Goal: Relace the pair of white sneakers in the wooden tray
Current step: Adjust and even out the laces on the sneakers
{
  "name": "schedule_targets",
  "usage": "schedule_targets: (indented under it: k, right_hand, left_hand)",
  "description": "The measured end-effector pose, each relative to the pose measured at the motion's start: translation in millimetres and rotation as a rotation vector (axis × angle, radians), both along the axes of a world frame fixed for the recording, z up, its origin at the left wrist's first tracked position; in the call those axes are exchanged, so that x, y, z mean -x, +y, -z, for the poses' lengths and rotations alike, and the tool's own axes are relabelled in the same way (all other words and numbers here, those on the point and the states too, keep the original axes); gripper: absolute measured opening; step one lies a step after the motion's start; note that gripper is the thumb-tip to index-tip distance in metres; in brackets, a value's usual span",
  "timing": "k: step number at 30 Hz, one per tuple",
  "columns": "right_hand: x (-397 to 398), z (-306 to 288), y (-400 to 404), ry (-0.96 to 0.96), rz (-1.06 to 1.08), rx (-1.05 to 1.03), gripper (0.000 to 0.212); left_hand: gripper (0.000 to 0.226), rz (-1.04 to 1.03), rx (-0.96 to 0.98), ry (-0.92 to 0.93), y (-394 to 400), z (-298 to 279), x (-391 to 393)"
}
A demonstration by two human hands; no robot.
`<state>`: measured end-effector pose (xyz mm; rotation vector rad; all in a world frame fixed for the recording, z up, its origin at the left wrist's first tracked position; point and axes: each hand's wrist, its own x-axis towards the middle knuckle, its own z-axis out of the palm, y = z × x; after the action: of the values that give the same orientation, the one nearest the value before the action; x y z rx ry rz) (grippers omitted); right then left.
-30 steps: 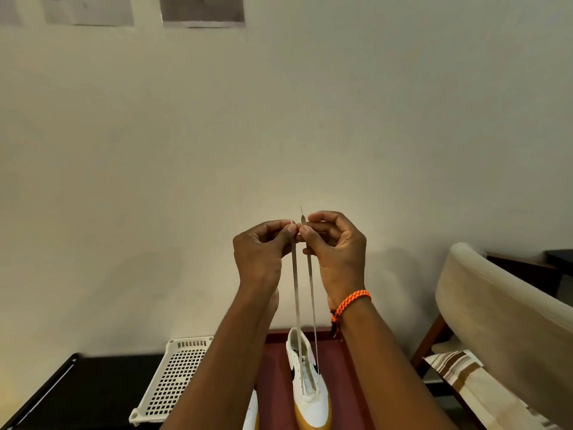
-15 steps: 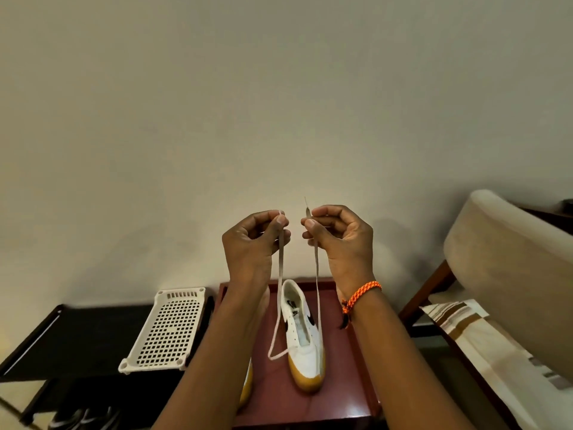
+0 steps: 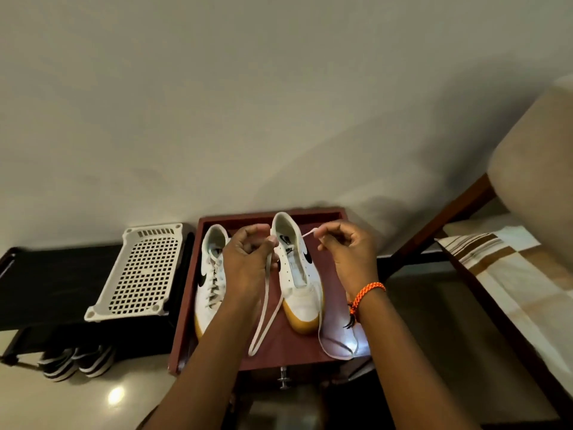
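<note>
Head view: my left hand (image 3: pixel 248 259) and right hand (image 3: pixel 347 249) each pinch one limp, light shoelace (image 3: pixel 266 305) end; I'd grip the tips.

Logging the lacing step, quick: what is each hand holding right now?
Left hand: pinching one end of the white lace.
Right hand: pinching the lace's other end.
</note>
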<state>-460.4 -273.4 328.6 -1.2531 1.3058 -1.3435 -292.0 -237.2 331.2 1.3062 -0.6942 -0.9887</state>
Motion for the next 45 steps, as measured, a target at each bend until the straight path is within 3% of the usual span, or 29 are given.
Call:
schedule_targets:
  k: [4, 7, 11, 14, 17, 22, 28, 33, 38, 40, 45]
  right_hand:
    - [0.1, 45.1, -6.5, 0.139, 0.070, -0.156, 0.042]
    - [-1.7, 74.3, -14.0, 0.356, 0.132, -0.241, 0.036]
    - [-1.9, 110.3, -9.6, 0.649, -0.005, -0.367, 0.019]
    - [-1.0, 124.1, -11.9, 0.736, -0.118, -0.429, 0.025]
    - [3.3, 125.7, -19.9, 0.769, -0.137, -0.410, 0.023]
    - [0.2, 133.4, -19.8, 0.782, -0.167, -0.401, 0.021]
    - [-8.9, 137.3, -16.0, 0.763, -0.143, -0.400, 0.020]
    - [-13.2, 128.7, -8.4, 0.691, -0.193, -0.459, 0.027]
    - [-9.2, 88.4, -4.2, 0.366, -0.156, -0.552, 0.025]
    - [-7.6, 60.7, 0.2, 0.248, -0.171, -0.568, 0.023]
    - [-5.8, 0.3, 10.2, 0.218, -0.199, -0.504, 0.025]
  left_hand:
    - [0.037, 0.094, -0.111, -0.219, -12.6, 63.1, -2.3]
    - [0.045, 0.186, -0.245, -0.405, -18.8, 105.5, -1.4]
    - [0.012, 0.294, -0.329, -0.838, -12.4, 131.4, 5.5]
    - [0.023, 0.313, -0.306, -0.997, -5.0, 148.6, 8.8]
    - [0.022, 0.263, -0.212, -0.898, -2.3, 160.1, 6.7]
    - [0.026, 0.296, -0.358, -0.627, -5.4, 158.4, -7.6]
    - [0.033, 0.270, -0.416, 0.015, -0.9, 139.1, -30.8]
    - [0.037, 0.284, -0.400, -0.079, 12.8, 118.4, -27.2]
    - [0.041, 0.288, -0.292, -0.331, 22.4, 79.6, -23.7]
    - [0.037, 0.277, -0.224, -0.336, 24.9, 59.2, -23.1]
    - [0.029, 0.250, -0.043, -0.311, 31.8, -3.8, -18.7]
